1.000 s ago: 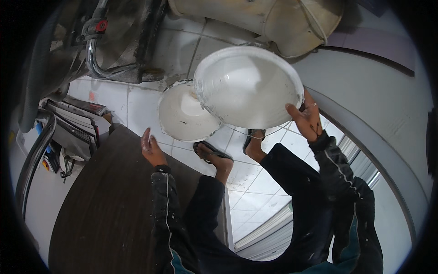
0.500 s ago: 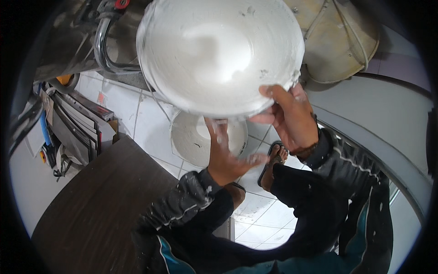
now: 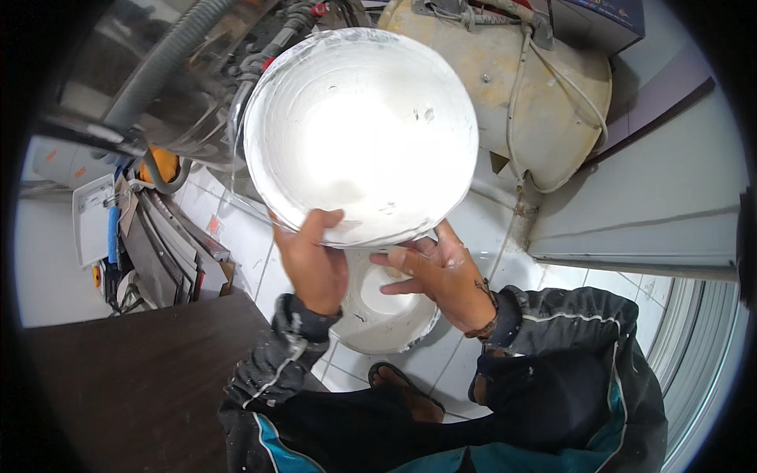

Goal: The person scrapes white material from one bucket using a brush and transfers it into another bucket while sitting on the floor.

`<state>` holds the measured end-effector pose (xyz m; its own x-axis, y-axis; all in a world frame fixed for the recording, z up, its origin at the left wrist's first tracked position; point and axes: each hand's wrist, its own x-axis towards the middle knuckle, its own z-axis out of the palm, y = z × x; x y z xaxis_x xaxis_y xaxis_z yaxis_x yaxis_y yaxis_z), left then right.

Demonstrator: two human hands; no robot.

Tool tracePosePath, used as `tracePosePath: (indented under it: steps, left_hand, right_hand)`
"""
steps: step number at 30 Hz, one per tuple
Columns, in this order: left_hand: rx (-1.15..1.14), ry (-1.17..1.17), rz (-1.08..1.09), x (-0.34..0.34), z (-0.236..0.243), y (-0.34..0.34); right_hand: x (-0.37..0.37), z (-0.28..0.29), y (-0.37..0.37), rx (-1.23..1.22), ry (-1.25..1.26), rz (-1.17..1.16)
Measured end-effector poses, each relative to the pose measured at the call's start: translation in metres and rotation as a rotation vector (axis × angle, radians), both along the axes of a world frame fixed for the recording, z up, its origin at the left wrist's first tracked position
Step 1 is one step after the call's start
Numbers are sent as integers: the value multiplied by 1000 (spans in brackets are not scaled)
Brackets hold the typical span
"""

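Observation:
A large white bucket [image 3: 292, 169], coated inside with white residue, is tilted so its inside faces me. My left hand [image 3: 311, 272] grips its lower left rim, the thumb over the inner side and the other fingers hidden behind. Close under the lower right rim is my right hand [image 3: 453, 284], its fingers stretched apart toward the left; whether a fingertip touches the bucket I cannot tell. Directly below both hands a second white bucket [image 3: 367, 335] stands on the floor, partly hidden by the right hand. White specks dot both dark sleeves.
A dark wooden tabletop [image 3: 142, 386] fills the lower left. Beyond it lean several flat sheets [image 3: 169, 236] and a white tray [image 3: 93, 217]. A stained, cream-coloured tank [image 3: 536, 94] with cables lies at the upper right. A grey ribbed hose [image 3: 173, 59] runs at upper left. White tiles [image 3: 493, 221] cover the floor.
The held bucket has shifted lower in view. My left hand has closed on its rim, while the right hand has let go of the rim and spread its fingers.

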<state>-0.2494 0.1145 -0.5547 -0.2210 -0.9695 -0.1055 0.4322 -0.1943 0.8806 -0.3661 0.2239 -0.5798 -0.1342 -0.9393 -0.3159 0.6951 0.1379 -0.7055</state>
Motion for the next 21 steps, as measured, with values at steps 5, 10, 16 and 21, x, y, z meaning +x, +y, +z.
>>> tracePosePath:
  steps: [5,10,16,21]
  left_hand:
    - [195,98,-99,50,28,-33]
    - [311,166,-139,118,47,-11]
    - [159,68,-4,156,53,23]
    - [34,-24,12,149,75,43]
  right_hand:
    - [-38,-21,24,-204,403,216]
    - [-58,-45,23,-301,781,168]
    - [-63,-22,7,-123,674,-18]
    - [-58,-33,-12,-208,788,70]
